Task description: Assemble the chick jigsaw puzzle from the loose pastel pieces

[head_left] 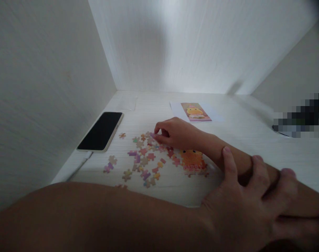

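Note:
My right hand (172, 131) reaches over a heap of loose jigsaw pieces (151, 156), thumb and forefinger closed on a purple puzzle piece (152, 135) at the heap's far edge. Below my right wrist lies a partly joined puzzle (193, 162) with an orange, dark-eyed figure; my wrist hides its upper part. My left arm crosses the front of the view. On my right forearm rests my left hand (243, 199), fingers spread, holding no object. A few stray pieces (111, 163) lie left of the heap.
A phone (101, 131) lies at the left with a white cable (82, 164) at its near end. Toward the back is a picture card (196, 112) of the orange figure. White panels (138, 45) enclose the tabletop. A blurred-out dark object (301, 117) is at the right.

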`<state>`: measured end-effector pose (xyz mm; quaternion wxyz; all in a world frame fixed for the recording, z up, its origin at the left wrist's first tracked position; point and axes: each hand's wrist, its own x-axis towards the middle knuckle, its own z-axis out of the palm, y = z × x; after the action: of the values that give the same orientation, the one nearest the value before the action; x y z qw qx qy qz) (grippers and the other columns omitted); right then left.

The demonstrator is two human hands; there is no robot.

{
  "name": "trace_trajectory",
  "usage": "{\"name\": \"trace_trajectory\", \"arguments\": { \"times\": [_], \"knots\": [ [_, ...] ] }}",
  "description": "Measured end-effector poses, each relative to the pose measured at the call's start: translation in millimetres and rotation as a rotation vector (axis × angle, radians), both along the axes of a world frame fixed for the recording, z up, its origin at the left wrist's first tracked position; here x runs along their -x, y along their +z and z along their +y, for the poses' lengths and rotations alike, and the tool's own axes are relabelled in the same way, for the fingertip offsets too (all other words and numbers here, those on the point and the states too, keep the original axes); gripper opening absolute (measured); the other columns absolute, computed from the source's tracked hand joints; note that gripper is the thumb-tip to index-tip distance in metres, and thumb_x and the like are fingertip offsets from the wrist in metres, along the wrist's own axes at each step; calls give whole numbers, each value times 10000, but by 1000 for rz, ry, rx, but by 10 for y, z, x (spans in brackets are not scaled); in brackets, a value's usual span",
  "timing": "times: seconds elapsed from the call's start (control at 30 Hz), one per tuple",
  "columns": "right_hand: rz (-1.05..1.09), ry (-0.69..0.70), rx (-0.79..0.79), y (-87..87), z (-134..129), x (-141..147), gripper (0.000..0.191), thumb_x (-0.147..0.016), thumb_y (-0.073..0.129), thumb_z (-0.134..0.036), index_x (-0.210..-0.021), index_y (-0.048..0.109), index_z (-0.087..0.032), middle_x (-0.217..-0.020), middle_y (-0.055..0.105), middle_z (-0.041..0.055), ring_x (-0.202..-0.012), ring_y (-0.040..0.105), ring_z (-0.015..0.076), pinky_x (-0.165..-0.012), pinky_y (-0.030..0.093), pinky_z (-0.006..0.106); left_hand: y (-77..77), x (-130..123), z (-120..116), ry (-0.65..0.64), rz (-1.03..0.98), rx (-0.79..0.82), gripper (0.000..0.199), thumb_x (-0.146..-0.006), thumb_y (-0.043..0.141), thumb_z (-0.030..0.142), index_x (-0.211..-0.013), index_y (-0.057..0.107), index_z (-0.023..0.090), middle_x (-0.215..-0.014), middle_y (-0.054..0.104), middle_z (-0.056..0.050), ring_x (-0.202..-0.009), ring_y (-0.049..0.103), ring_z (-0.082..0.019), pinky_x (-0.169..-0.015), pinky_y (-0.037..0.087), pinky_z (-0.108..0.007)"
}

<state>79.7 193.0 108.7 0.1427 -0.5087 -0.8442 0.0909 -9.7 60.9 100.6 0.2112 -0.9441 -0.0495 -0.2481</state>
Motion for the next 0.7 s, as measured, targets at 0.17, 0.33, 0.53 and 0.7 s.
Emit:
{"name": "trace_trajectory", "arguments": {
  "times": [0.17, 0.33, 0.53, 0.7],
  "knots": [
    [-10, 2, 4, 9, 6, -8, 252, -965, 582, -356, -1033, 748, -180, -786, 749, 44, -652, 587, 123, -647, 367, 266, -10, -8, -8, -19, 9, 11, 587, -987, 403, 379, -1512, 255, 596, -1578, 388, -59, -1433, 422, -366, -1059, 468, -686],
    [68, 1, 12, 15, 12, -17, 250, -965, 588, -325, -973, 781, -166, -746, 735, 39, -622, 570, 105, -632, 364, 253, -6, -10, 14, -7, 5, -10, 567, -997, 381, 395, -1507, 252, 608, -1571, 401, -36, -1427, 433, -358, -1068, 480, -683],
    [219, 35, 163, 15, 32, -35, 179, -908, 643, -241, -956, 780, -136, -731, 723, 25, -610, 570, 90, -632, 385, 238, 29, -45, 19, -13, 52, 13, 517, -981, 439, 475, -1479, 366, 592, -1581, 384, -70, -1429, 423, -374, -1039, 502, -666],
    [253, 40, 231, 13, 54, -61, 166, -889, 647, -201, -960, 777, -126, -727, 710, 18, -612, 560, 92, -648, 402, 243, 4, -70, 24, -12, 5, 15, 526, -1002, 424, 436, -1501, 336, 574, -1588, 373, -90, -1425, 424, -382, -1036, 485, -663]
  ]
}}
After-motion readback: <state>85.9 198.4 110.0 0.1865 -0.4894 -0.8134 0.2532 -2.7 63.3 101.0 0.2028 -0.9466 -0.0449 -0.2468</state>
